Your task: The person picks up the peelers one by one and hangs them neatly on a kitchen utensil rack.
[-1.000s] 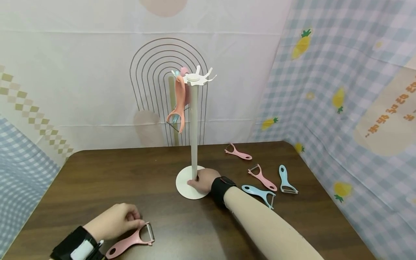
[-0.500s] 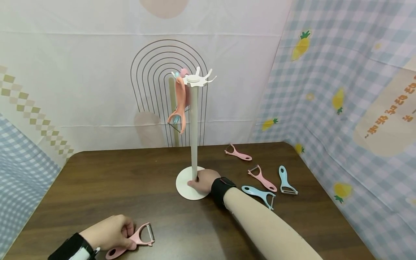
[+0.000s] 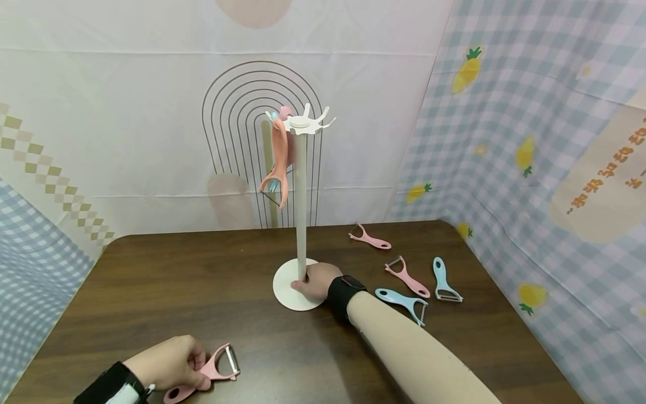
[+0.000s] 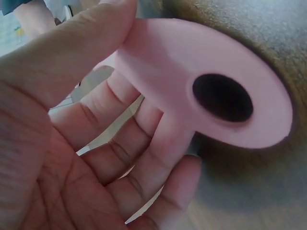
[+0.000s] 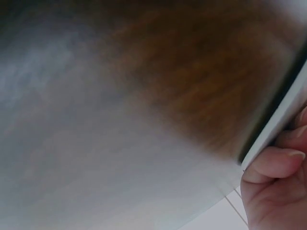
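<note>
My left hand (image 3: 169, 362) pinches the handle of a pink peeler (image 3: 218, 371) low over the table's front left. In the left wrist view the handle (image 4: 168, 62), with its oval hole, lies between thumb and fingers. My right hand (image 3: 321, 280) grips the round base of a white stand (image 3: 301, 196), thumb on top beside the pole. The right wrist view has curled fingers (image 5: 283, 165) at the base's edge. From the hooks on the stand's left side hang an orange peeler (image 3: 280, 151) and, partly hidden behind it, light blue and pink ones.
To the right of the stand lie two pink peelers, one at the back (image 3: 375, 240) and one nearer (image 3: 411, 280). Two blue peelers lie there too, one beside my forearm (image 3: 396, 297) and one farther right (image 3: 441, 275). Patterned cloth (image 3: 151, 140) hangs behind the brown table (image 3: 176, 275).
My left hand has shifted from the pink peeler's head end back to its handle and taken hold of it. The peeler has barely moved. My right hand stays on the stand's base.
</note>
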Demonstrator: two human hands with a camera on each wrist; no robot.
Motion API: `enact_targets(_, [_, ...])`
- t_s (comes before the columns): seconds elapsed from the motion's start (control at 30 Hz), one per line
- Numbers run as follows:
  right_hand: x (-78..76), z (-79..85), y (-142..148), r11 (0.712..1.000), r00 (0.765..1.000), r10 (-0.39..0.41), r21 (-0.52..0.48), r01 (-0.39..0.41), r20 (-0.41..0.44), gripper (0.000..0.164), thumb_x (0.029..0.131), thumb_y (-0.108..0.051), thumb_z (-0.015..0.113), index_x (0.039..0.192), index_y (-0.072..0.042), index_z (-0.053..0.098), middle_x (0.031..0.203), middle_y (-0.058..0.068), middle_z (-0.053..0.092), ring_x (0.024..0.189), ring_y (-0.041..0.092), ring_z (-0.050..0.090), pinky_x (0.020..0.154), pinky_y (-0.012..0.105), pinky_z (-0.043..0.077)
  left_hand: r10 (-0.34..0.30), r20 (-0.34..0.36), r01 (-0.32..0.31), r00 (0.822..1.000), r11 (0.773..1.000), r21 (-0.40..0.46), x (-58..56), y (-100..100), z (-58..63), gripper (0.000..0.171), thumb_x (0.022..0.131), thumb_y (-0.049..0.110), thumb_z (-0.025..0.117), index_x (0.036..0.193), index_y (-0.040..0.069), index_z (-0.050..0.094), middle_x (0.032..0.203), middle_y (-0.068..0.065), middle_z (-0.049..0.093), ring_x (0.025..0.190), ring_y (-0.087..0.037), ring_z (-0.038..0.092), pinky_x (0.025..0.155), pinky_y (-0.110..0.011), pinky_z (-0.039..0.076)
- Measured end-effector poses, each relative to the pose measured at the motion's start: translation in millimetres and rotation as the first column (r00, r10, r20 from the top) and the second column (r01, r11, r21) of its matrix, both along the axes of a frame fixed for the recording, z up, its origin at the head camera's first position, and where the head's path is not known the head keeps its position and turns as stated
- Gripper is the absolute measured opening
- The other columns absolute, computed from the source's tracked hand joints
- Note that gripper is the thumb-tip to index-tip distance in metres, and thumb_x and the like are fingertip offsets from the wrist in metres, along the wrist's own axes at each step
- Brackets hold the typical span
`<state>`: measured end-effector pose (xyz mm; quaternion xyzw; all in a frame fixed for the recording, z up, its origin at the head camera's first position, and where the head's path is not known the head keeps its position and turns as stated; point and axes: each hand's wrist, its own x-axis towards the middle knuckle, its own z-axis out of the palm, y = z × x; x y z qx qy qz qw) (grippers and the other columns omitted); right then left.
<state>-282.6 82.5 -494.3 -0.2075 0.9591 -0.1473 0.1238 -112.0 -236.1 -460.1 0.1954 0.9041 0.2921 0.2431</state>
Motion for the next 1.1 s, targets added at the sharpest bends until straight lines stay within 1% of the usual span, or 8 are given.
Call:
enact_targets(0.27, [-0.8,-1.3,0,1.0,1.0,-0.001,0.003,0.001,0.003,0.052,0.089,-0.058,0.058,0.111,-0.012,0.068,0.083,-0.004,0.068,0.076,0.012,0.06,0.07,0.032,0.049,0.003,0.0,-0.003,1.0,1.0,0.021,-2.6,-1,2.2,0.032,0.076,0.033,0.081,0.069,0.016,0.055,0.059,0.009,0.049,0.052,-0.005,0.045,0.045,-0.022,0.035])
enact_targets(0.47, [-0.3,0.0,-1,1.0,1.0,0.004,0.008,-0.004,0.006,0.051,0.089,-0.058,0.058,0.112,-0.013,0.068,0.086,-0.004,0.069,0.078,0.012,0.061,0.071,0.032,0.049,0.022,0.012,-0.022,1.0,1.0,0.007,-1.4,-5,2.3,0.029,0.07,0.02,0.083,0.071,0.014,0.054,0.057,0.007,0.048,0.049,-0.006,0.045,0.043,-0.022,0.033])
enact_targets(0.57, [-0.2,0.0,-1,1.0,1.0,0.004,0.012,-0.004,0.003,0.051,0.09,-0.058,0.058,0.112,-0.013,0.068,0.088,-0.004,0.069,0.078,0.012,0.061,0.071,0.032,0.049,0.031,-0.014,-0.031,0.999,0.999,-0.025,-1.8,-5,2.8,0.029,0.067,0.017,0.082,0.071,0.014,0.054,0.058,0.007,0.046,0.05,-0.007,0.043,0.044,-0.022,0.029])
enact_targets(0.7, [-0.4,-0.2,-1,1.0,1.0,0.0,0.01,0.0,-0.003,0.051,0.089,-0.058,0.058,0.111,-0.012,0.068,0.088,-0.003,0.07,0.079,0.013,0.061,0.072,0.032,0.049,0.049,-0.092,-0.054,0.995,0.997,-0.052,-4.1,-5,5.2,0.029,0.068,0.018,0.082,0.072,0.016,0.053,0.06,0.007,0.044,0.051,-0.007,0.04,0.045,-0.024,0.028])
enact_targets(0.8, [-0.4,-0.7,0,1.0,1.0,-0.001,0.005,0.001,0.0,0.051,0.089,-0.058,0.058,0.11,-0.012,0.068,0.087,-0.002,0.069,0.078,0.013,0.061,0.071,0.033,0.049,0.061,-0.165,-0.07,0.984,0.997,-0.046,-5.8,-4,8.8,0.029,0.069,0.018,0.082,0.073,0.018,0.054,0.059,0.009,0.045,0.05,-0.005,0.04,0.045,-0.023,0.031])
enact_targets(0.93, [-0.9,-1.9,0,1.0,1.0,0.003,0.005,-0.003,0.003,0.052,0.089,-0.058,0.058,0.112,-0.012,0.068,0.087,-0.003,0.069,0.078,0.012,0.061,0.071,0.032,0.049,0.091,-0.238,-0.095,0.967,0.995,-0.005,-10.1,-3,18.4,0.023,0.074,0.015,0.079,0.076,0.018,0.057,0.059,0.011,0.047,0.051,-0.003,0.041,0.045,-0.022,0.034])
enact_targets(1.0, [-1.2,-2.2,0,1.0,1.0,0.006,0.006,-0.006,0.002,0.053,0.089,-0.059,0.057,0.113,-0.012,0.068,0.087,-0.003,0.069,0.078,0.012,0.061,0.071,0.032,0.049,0.123,-0.265,-0.127,0.956,0.992,0.004,-13.1,-1,24.1,0.019,0.077,0.013,0.077,0.079,0.017,0.059,0.062,0.01,0.048,0.053,-0.003,0.042,0.046,-0.023,0.036])
enact_targets(1.1, [-1.1,-2.0,0,1.0,1.0,0.008,0.002,-0.008,-0.001,0.053,0.089,-0.058,0.058,0.113,-0.012,0.068,0.087,-0.003,0.069,0.077,0.012,0.061,0.071,0.032,0.049,0.181,-0.314,-0.193,0.932,0.981,-0.008,-17.4,2,31.3,0.014,0.08,0.011,0.076,0.084,0.016,0.063,0.069,0.009,0.052,0.059,-0.005,0.045,0.051,-0.024,0.039])
